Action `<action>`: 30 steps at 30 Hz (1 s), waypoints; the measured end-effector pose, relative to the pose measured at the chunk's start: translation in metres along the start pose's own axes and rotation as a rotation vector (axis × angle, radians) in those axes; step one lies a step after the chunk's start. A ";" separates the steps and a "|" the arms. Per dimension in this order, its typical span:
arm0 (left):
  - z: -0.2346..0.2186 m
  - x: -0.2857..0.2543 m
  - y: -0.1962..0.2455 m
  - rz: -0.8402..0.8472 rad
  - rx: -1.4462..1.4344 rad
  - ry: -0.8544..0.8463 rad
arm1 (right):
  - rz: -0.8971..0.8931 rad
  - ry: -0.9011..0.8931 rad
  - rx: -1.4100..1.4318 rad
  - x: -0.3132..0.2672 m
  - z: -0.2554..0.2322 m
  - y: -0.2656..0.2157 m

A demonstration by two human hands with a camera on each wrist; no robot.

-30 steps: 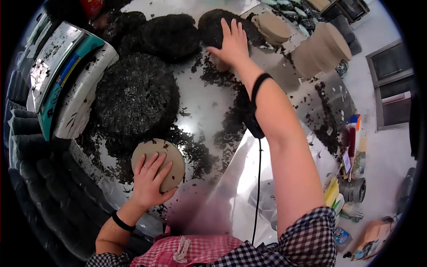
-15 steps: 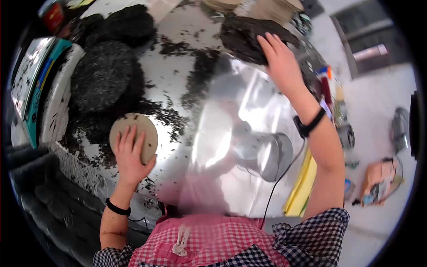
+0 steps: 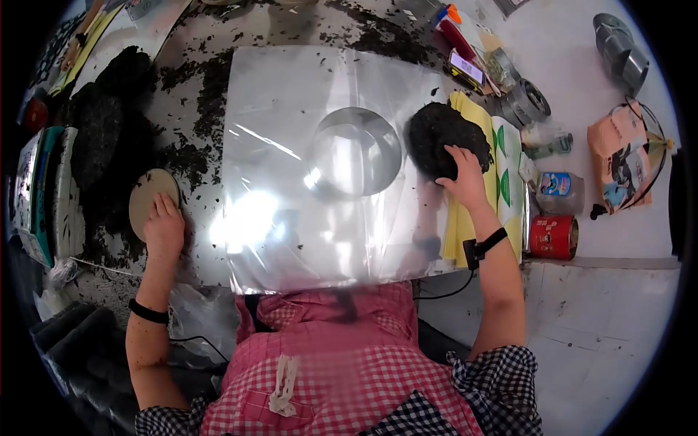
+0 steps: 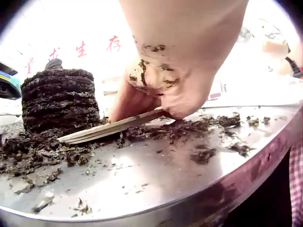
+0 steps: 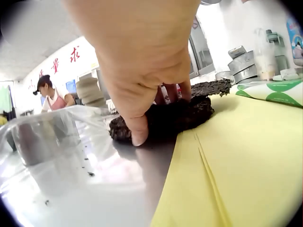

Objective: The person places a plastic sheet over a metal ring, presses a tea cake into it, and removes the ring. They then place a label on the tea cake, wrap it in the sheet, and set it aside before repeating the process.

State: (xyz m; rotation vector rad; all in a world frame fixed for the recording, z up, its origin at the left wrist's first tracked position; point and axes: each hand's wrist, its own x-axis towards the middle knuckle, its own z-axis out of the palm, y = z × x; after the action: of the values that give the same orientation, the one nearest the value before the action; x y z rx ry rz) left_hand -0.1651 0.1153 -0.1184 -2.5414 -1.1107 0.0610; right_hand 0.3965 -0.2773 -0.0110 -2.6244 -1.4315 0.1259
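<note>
The left hand [image 3: 165, 227] holds a round tan disc [image 3: 145, 200] at its near right edge, on the left of the metal table. In the left wrist view the disc [image 4: 102, 132] looks like thin stacked layers and tilts, its right edge raised under the hand [image 4: 177, 80]. On the right, the right hand [image 3: 467, 180] grips a dark, rough, flat cake [image 3: 436, 131] beside yellow sheets [image 3: 459, 218]. The right wrist view shows the thumb of this hand [image 5: 142, 56] against the near side of the cake [image 5: 201, 111]; the other fingers are partly hidden.
Clear plastic [image 3: 269, 174] and a round, shiny form [image 3: 356, 152] lie between the hands. Dark cakes [image 3: 94, 138] are stacked at the left, beside a teal-edged device [image 3: 43, 196]. At the right are a red tin [image 3: 554, 237] and a jar [image 3: 571, 192].
The right hand has brought the dark cake from the far side to the right, near the yellow sheets. The left hand's disc now appears tilted. The head view has swung right.
</note>
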 end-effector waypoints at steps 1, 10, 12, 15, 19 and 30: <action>-0.009 0.000 -0.002 0.013 -0.055 -0.016 | -0.041 0.006 0.109 0.001 -0.001 0.015; -0.068 -0.002 -0.058 -0.291 -0.263 0.010 | -0.070 0.251 0.161 0.015 0.045 -0.004; -0.069 -0.011 -0.097 -0.308 -0.233 0.396 | -0.040 0.268 0.041 0.016 0.044 -0.001; -0.172 0.031 -0.019 -0.038 -0.441 0.825 | 0.023 0.219 0.131 0.030 0.018 0.006; -0.240 0.101 0.137 0.692 -0.758 0.750 | -0.073 0.181 0.179 0.036 0.028 0.035; -0.162 0.138 0.214 1.126 -0.772 0.237 | -0.080 0.102 -0.170 0.034 0.033 0.013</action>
State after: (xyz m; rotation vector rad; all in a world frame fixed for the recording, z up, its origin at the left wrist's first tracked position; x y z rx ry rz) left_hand 0.1099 0.0302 -0.0265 -3.3542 0.6156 -0.4414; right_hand 0.4203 -0.2528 -0.0461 -2.6549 -1.5731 -0.1430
